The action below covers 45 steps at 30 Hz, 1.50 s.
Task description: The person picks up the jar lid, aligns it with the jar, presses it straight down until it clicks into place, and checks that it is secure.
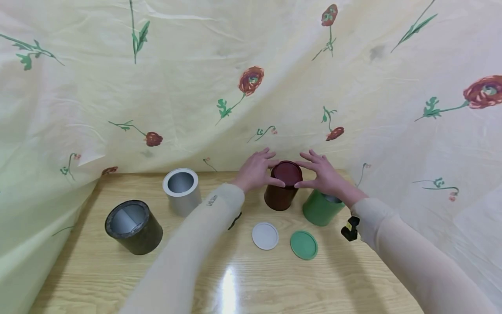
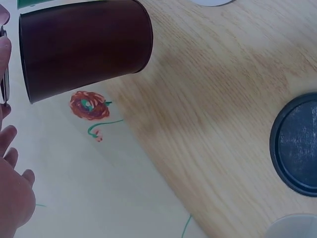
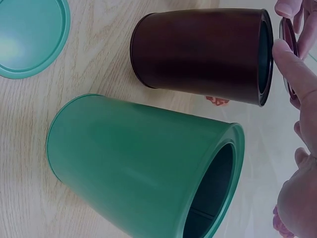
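Note:
A dark red can (image 1: 279,199) stands upright on the wooden table, between my two hands. Its matching lid (image 1: 288,173) is held level over the can's mouth; the right wrist view shows a narrow gap between lid and rim. My left hand (image 1: 256,171) grips the lid's left edge, thumb in front and fingers behind. From the other side, my right hand (image 1: 324,175) holds the lid's right edge the same way. Just below the right hand, an open green can (image 3: 124,158) stands with its mouth partly hidden by that hand in the head view.
A white lid (image 1: 265,236) and a green lid (image 1: 303,245) lie in front of the cans. Near the left arm are a black lid (image 2: 299,144), an open white can (image 1: 184,200) and an open black can (image 1: 145,235). Flowered cloth (image 1: 188,100) hangs behind the table.

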### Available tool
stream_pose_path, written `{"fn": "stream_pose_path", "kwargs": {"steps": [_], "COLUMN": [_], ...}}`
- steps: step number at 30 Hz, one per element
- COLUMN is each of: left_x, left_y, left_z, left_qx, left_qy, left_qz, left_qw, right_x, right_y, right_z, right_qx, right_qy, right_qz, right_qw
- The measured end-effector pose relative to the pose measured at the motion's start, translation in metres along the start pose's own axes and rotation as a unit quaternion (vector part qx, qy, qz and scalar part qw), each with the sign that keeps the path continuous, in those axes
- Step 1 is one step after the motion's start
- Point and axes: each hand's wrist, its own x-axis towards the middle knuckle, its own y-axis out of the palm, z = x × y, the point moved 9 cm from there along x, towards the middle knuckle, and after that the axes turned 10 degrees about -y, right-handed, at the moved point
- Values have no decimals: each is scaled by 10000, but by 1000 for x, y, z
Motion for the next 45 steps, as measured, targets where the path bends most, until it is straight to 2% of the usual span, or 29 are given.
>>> {"fn": "stream_pose_path", "kwargs": {"steps": [12,21,29,40,45], "left_x": [8,11,9,10,7], "left_y": [11,15,15,20,20], "left_z": [5,7,7,7,10], "left_qx": [-3,-76,-152,442,474], "left_qy": [-260,-345,-378,-199,-190], "left_qz": [211,505,670,698,643], "left_qw": [9994,9981,9969,9964,9966], "right_x": [3,5,8,5,4], "right_y": [13,15,14,16,16], "right_z": [-17,-20,-20,-19,-19], "right_qx": [124,186,11,63,20], "right_qy": [209,282,306,467,432], "right_qz": [304,437,574,699,697], "right_qw": [9992,9985,9979,9964,9966]}}
